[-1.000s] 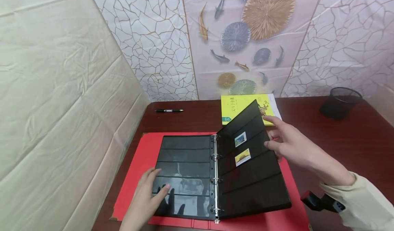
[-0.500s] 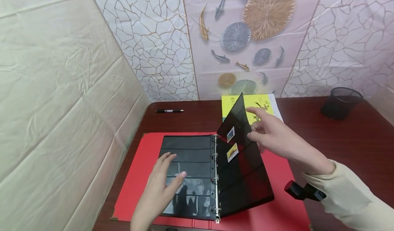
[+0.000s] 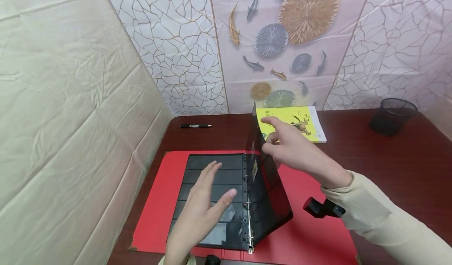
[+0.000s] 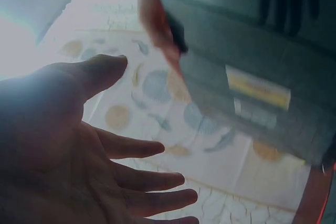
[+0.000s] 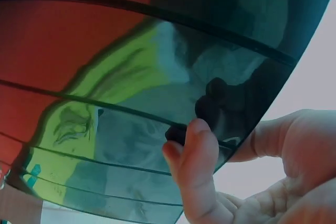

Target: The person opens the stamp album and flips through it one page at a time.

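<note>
The worktop (image 3: 406, 167) looks like dark reddish wood with a smooth, faintly shiny finish. On it lies a red binder cover (image 3: 155, 202), matt like coated card. Its rings (image 3: 248, 206) are bright, polished metal. The black sleeve pages (image 3: 215, 178) are glossy plastic with clear pocket strips that mirror the hands; the lifted page (image 3: 268, 186) shows the same sheen. At 12 o'clock from the binder, a yellow book (image 3: 300, 123) has a smooth paper cover. At 2 o'clock stands a black mesh cup (image 3: 392, 117), matt. The wall sheets (image 3: 70, 100) look like creased cloth.
</note>
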Demonstrator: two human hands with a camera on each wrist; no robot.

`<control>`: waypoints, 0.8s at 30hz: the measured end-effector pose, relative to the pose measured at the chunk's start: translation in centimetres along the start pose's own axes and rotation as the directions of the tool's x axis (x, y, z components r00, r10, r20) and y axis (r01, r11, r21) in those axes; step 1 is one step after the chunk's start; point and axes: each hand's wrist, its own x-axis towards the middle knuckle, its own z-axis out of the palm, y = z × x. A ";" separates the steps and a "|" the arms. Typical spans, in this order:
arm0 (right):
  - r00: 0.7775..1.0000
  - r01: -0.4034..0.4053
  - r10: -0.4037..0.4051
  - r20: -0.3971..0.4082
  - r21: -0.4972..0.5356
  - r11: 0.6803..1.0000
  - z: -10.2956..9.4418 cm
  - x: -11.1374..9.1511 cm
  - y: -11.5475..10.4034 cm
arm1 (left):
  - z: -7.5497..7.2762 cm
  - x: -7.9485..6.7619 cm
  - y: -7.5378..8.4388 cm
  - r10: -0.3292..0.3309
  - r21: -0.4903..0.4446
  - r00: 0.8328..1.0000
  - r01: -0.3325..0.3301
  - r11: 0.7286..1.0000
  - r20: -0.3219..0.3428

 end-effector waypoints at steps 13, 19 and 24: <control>0.996 -0.066 0.056 0.063 0.171 0.983 3.1 2.4 -1.2 | 0.9 -0.5 1.8 0.049 -0.160 0.995 -0.034 0.986 0.092; 0.996 -0.030 0.021 0.082 0.120 0.992 3.8 2.7 -1.3 | 0.9 -0.9 2.2 0.002 -0.144 0.990 0.018 0.989 0.139; 0.998 -0.009 0.008 0.058 0.014 1.000 3.7 2.8 -0.7 | 0.8 -0.9 2.0 0.028 -0.139 0.994 -0.013 0.990 0.104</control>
